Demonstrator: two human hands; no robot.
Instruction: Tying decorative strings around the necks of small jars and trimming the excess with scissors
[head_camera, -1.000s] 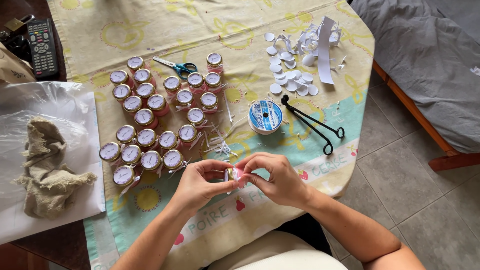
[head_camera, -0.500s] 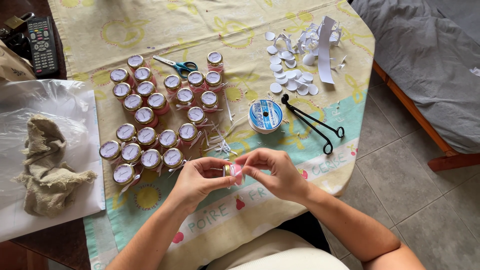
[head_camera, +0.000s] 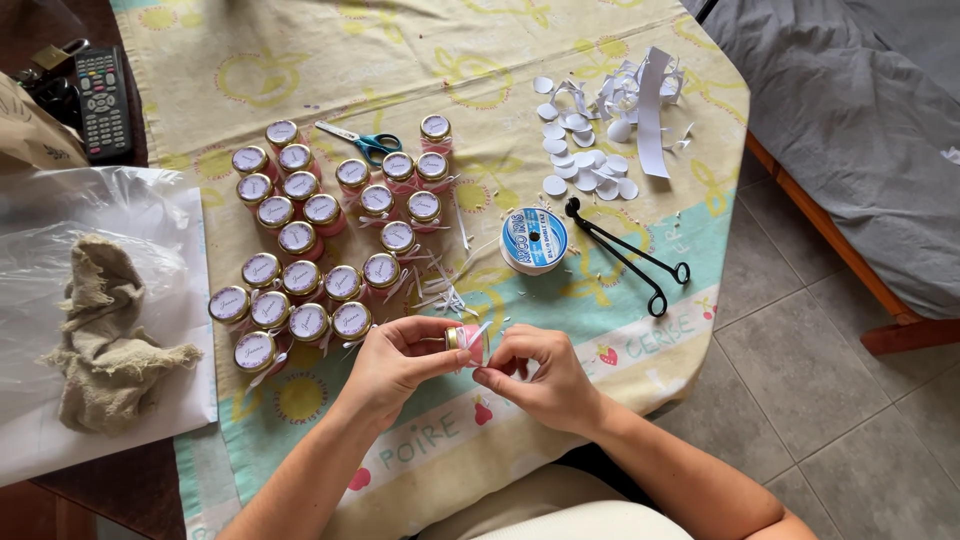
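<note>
1. The step in hand looks like tying a thin white strand around a small pink jar (head_camera: 466, 343) with a gold lid, held on its side between both hands just over the near edge of the tablecloth (head_camera: 620, 330).
2. The left hand (head_camera: 392, 362) is curled around the jar, thumb and fingers closed on its lid end, so it carries the jar's weight.
3. The right hand (head_camera: 540, 378) is closed too, fingertips pinched on the strand right at the jar's other end; the two hands nearly touch.
4. By my reading, the next move calls for a steady pull on the strand while the left hand keeps the jar from turning, since the strand is fine and the jar small.
5. Just beyond the left hand stand the finished jars (head_camera: 300, 270), lids up with round labels, in tight clusters.
6. Beyond the right hand lies a spool of cord (head_camera: 533, 240), with a black long-handled tool (head_camera: 628, 256) beside it.
7. Farther off sit teal-handled scissors (head_camera: 365, 142) and a scatter of white paper circles (head_camera: 590, 160).
</note>
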